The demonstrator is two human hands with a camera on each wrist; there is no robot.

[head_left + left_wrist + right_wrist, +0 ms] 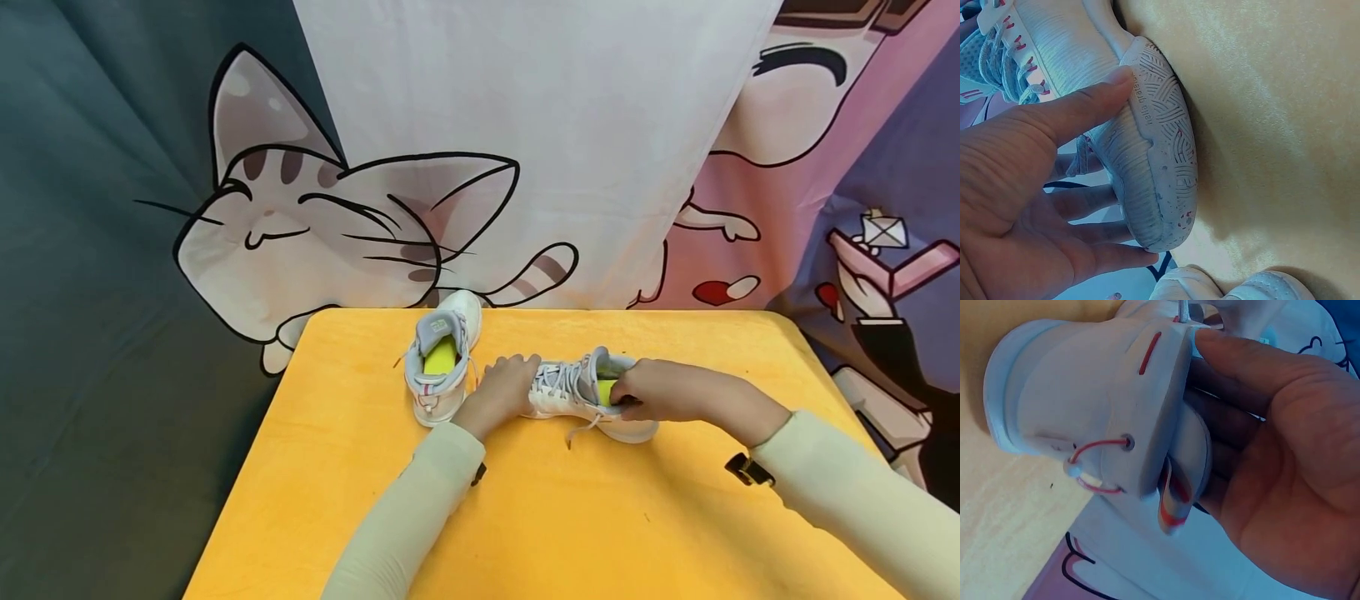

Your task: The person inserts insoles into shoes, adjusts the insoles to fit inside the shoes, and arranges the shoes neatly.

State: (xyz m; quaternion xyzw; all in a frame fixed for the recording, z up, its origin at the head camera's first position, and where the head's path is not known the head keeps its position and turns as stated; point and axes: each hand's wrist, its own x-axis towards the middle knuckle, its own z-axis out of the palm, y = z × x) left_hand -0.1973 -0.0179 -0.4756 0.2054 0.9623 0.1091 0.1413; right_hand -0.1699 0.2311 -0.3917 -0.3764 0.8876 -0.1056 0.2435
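A white lace-up sneaker (558, 392) lies on the yellow table, its toe to the left. My left hand (504, 387) grips the toe, the thumb (1094, 103) along one side and the fingers round the other. At the heel end, my right hand (660, 390) reaches into the shoe opening. A yellow-green insole (605, 392) shows beside its fingers. In the right wrist view the thumb (1241, 356) is at the collar (1172, 419), while the fingertips are hidden inside. Whether they pinch the insole cannot be told.
A second white sneaker (438, 392), also with a yellow-green insole (441, 357), stands to the left, heel toward me. Behind the yellow table (525, 533) hangs a printed cloth (570, 100) with cartoon figures. One loose lace (581, 432) trails in front of the gripped shoe.
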